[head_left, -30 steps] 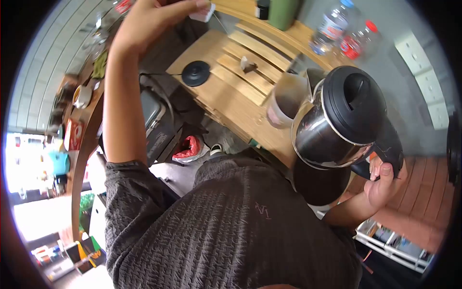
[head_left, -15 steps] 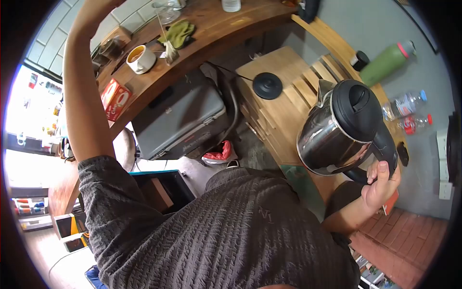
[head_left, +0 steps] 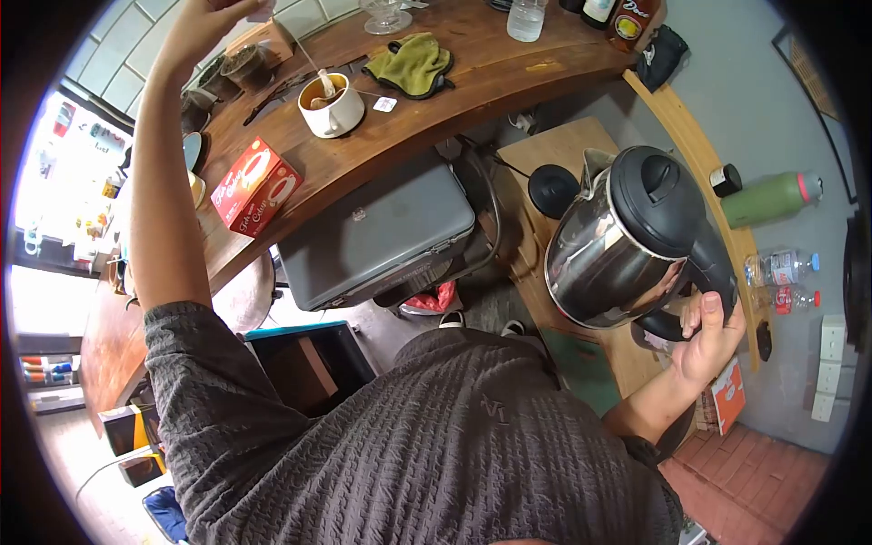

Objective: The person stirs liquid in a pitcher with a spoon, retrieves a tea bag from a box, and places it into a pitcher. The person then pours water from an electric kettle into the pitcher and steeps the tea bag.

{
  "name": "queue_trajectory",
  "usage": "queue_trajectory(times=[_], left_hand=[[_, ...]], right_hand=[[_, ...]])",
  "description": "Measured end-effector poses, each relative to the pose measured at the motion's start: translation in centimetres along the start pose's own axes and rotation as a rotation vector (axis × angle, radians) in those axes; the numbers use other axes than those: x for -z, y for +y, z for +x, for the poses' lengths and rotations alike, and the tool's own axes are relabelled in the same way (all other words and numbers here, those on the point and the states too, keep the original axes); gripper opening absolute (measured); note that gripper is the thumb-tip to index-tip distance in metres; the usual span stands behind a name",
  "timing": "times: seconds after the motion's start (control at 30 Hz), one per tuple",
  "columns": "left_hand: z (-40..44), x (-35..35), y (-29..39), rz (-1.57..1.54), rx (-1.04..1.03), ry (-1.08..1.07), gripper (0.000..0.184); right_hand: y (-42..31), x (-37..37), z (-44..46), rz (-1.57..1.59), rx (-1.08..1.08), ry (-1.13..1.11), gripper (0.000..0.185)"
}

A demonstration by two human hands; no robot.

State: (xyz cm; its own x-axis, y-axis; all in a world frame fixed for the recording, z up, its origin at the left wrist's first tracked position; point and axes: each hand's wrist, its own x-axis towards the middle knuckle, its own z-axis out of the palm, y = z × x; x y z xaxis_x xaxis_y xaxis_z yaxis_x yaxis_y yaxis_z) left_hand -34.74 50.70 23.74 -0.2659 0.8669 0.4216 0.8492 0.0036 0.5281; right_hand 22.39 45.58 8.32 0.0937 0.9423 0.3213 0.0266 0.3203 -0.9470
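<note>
My left hand (head_left: 213, 25), partly cut off by the top edge, pinches a tea bag's string above the counter. The string runs down to the tea bag (head_left: 326, 84) at the mouth of a white mug (head_left: 338, 116) with a yellowish inside. A second thin string leads over the mug's rim to a small white paper tag (head_left: 385, 104) on the counter. My right hand (head_left: 710, 338) is closed round the black handle of a steel electric kettle (head_left: 595, 259). The kettle's black lid is shut, and it is held above a slatted wooden surface, near its round black base (head_left: 553, 191).
A red tea box (head_left: 256, 188) stands at the edge of the curved wooden counter (head_left: 490, 95). Behind the mug lie a green cloth (head_left: 411, 65) and a plastic cup (head_left: 526, 20). A grey case (head_left: 377, 232) sits below. Bottles, including a green flask (head_left: 772, 200), line the right wall.
The tea bag has moved from hanging beside the mug to the mug's mouth. The view has shifted, showing more counter. The kettle stays in my right hand.
</note>
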Motion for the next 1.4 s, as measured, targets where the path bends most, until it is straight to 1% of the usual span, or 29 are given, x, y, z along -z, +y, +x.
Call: queue_trajectory(times=[0.03,0.07,0.13,0.2,0.27,0.3,0.33,0.4,0.53,0.6,0.73,0.8,0.83,0.9,0.93,0.97,1.0,1.03,1.07,1.13,1.2,1.27,1.33,1.4], left_hand=[[-0.5,-0.5,0.2,0.067,0.117,0.048,0.015],[-0.5,-0.6,-0.4,0.066,0.125,0.05,0.015],[-0.6,-1.0,-1.5,0.148,0.267,-0.042,0.014],[-0.9,-1.7,-3.3,0.094,0.282,-0.018,0.017],[0.3,-1.9,-8.1,0.231,0.066,-0.172,0.026],[-0.1,-2.3,-8.3,0.14,0.06,-0.21,0.029],[-0.5,-2.6,-8.3,0.139,0.064,-0.215,0.029],[-1.8,-3.1,-7.9,0.273,0.027,-0.124,0.023],[-3.7,-4.5,-7.7,0.346,0.059,-0.132,0.021],[-4.1,-4.8,-8.3,0.472,0.022,-0.136,0.02],[-4.4,-5.4,-7.4,0.466,0.035,-0.167,0.021],[-4.8,-5.6,-7.1,0.521,0.071,-0.131,0.023],[-5.2,-5.9,-6.9,0.518,0.062,-0.135,0.023],[-6.1,-6.6,-6.5,0.504,0.008,-0.061,0.024],[-6.6,-7.5,-4.4,0.502,0.0,-0.07,0.024],[-7.6,-8.3,-2.2,0.504,-0.039,-0.005,0.025],[-8.4,-9.0,-0.4,0.507,-0.078,0.059,0.026],[-8.9,-9.7,0.1,0.431,-0.087,0.052,0.027],[-9.8,-10.7,1.0,0.31,-0.048,0.051,0.026],[-12.2,-12.7,4.4,0.179,0.05,0.018,0.025],[-14.5,-15.2,4.5,-0.049,0.187,-0.036,0.024],[-16.8,-17.6,5.4,-0.21,0.224,-0.095,0.02],[-19.1,-19.8,5.2,-0.333,0.267,-0.141,0.016],[-21.2,-21.6,4.8,-0.364,0.264,-0.169,0.015]], right_hand=[[0.1,-0.3,0.3,0.005,-0.008,-0.022,0.037],[0.2,-0.5,0.6,0.01,-0.016,-0.043,0.036],[0.4,-0.8,1.2,0.005,-0.017,-0.062,0.036],[0.5,-0.9,1.9,0.003,-0.019,-0.08,0.036],[0.6,-0.8,2.4,-0.008,-0.037,-0.058,0.033],[0.7,-0.7,2.7,-0.011,-0.043,-0.061,0.033],[0.9,-0.6,2.9,-0.006,-0.03,-0.047,0.031],[1.1,-0.4,3.3,-0.003,-0.02,-0.034,0.029],[1.8,0.8,4.3,-0.011,-0.005,0.034,0.023],[2.1,1.4,4.7,-0.029,-0.006,0.078,0.021],[3.3,2.7,5.2,-0.058,0.015,0.14,0.019],[4.3,3.5,5.4,-0.036,-0.005,0.164,0.018],[4.7,3.9,5.6,-0.027,-0.001,0.172,0.016],[5.5,4.0,5.8,-0.022,-0.006,0.203,0.015],[5.7,3.9,6.0,-0.018,-0.017,0.228,0.015],[5.7,3.1,6.2,0.01,-0.031,0.269,0.015],[7.3,3.8,6.4,-0.028,-0.053,0.256,0.016],[8.4,3.5,6.5,-0.031,-0.067,0.264,0.017],[9.5,3.1,6.7,-0.032,-0.079,0.271,0.017],[12.8,2.4,7.1,-0.004,-0.077,0.291,0.018],[14.8,0.9,7.6,0.052,-0.081,0.274,0.018],[18.2,-0.1,8.1,-0.014,-0.075,0.281,0.019],[21.7,-1.5,8.7,-0.001,-0.052,0.28,0.024],[24.1,-2.6,9.1,-0.041,-0.047,0.243,0.031]])
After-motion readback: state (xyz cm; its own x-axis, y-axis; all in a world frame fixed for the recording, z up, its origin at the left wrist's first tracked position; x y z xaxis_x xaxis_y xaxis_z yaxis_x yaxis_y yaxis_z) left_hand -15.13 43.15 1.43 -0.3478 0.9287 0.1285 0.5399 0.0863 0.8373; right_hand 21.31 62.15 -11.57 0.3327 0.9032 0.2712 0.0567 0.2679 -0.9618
